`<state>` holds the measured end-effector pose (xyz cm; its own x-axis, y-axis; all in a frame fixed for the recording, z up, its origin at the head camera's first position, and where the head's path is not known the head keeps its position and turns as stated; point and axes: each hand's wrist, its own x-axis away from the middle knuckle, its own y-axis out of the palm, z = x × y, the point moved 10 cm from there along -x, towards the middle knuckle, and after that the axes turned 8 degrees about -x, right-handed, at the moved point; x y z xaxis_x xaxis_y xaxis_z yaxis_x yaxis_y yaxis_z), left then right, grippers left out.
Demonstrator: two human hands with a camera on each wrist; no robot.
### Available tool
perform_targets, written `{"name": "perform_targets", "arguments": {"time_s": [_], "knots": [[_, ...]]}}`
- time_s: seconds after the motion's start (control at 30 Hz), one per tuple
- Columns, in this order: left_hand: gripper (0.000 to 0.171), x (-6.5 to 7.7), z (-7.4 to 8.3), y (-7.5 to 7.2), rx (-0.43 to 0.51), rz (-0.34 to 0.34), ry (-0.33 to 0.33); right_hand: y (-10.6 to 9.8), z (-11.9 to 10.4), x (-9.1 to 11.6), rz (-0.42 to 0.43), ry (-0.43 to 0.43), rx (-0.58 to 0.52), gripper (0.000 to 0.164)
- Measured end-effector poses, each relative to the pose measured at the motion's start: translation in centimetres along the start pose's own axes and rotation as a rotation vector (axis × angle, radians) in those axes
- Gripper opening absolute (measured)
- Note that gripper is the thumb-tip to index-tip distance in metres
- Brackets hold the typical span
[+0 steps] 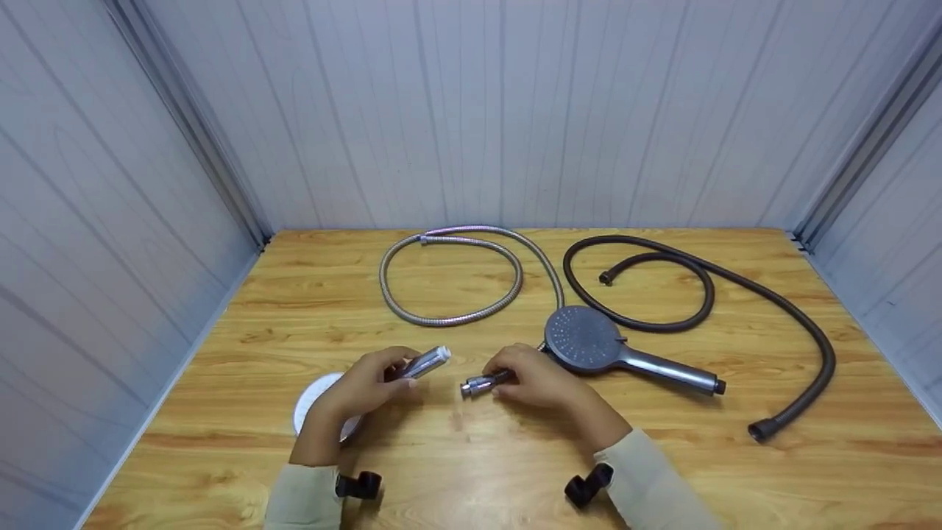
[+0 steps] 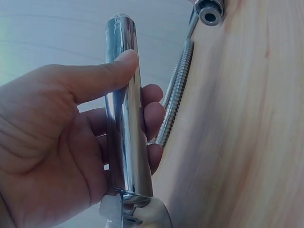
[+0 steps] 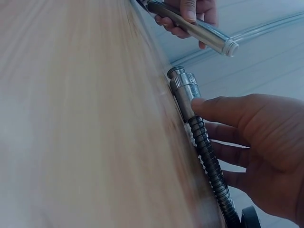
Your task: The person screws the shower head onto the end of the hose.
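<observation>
My left hand (image 1: 366, 384) grips the chrome handle of a hand shower (image 2: 124, 156), its thumb laid along the front and its fingers wrapped behind. The handle's white threaded end (image 1: 443, 353) points right and up; its round white-faced head (image 1: 313, 394) is partly hidden under the hand and wrist. A short gap away, my right hand (image 1: 536, 379) pinches a silver shower hose near its chrome end fitting (image 3: 185, 92), thumb against the fitting. That fitting points left toward the handle, apart from it. In the head view, the silver hose (image 1: 450, 322) loops behind both hands.
A grey hand shower (image 1: 585, 338) lies beside my right hand, over part of the silver hose, its handle pointing right. Behind and right of it curls a dark shower hose (image 1: 765, 291). Pale panel walls (image 1: 471, 118) enclose the wooden table (image 1: 456, 478) at the back and sides.
</observation>
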<state>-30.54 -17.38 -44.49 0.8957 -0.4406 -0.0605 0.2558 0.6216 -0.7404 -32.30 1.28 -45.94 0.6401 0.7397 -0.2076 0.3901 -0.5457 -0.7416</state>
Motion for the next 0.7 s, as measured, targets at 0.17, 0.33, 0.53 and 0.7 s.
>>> {"name": "perform_targets", "arguments": {"time_s": [0.17, 0.33, 0.53, 0.7], "knots": [[0.027, 0.02, 0.35, -0.17, 0.015, 0.008, 0.003, 0.08, -0.12, -0.15, 0.005, -0.016, 0.011, 0.022], [0.028, 0.29, 0.52, -0.21, 0.044, 0.004, 0.006, 0.17, -0.43, -0.32, 0.019, -0.041, 0.05, 0.022], [0.026, 0.26, 0.82, -0.41, 0.058, 0.008, 0.006, 0.41, -0.66, -0.56, 0.011, -0.049, 0.047, 0.018], [0.027, 0.31, 1.01, -0.6, 0.048, 0.012, 0.006, 0.73, -0.85, -0.82, 0.003, -0.069, 0.033, 0.017]]}}
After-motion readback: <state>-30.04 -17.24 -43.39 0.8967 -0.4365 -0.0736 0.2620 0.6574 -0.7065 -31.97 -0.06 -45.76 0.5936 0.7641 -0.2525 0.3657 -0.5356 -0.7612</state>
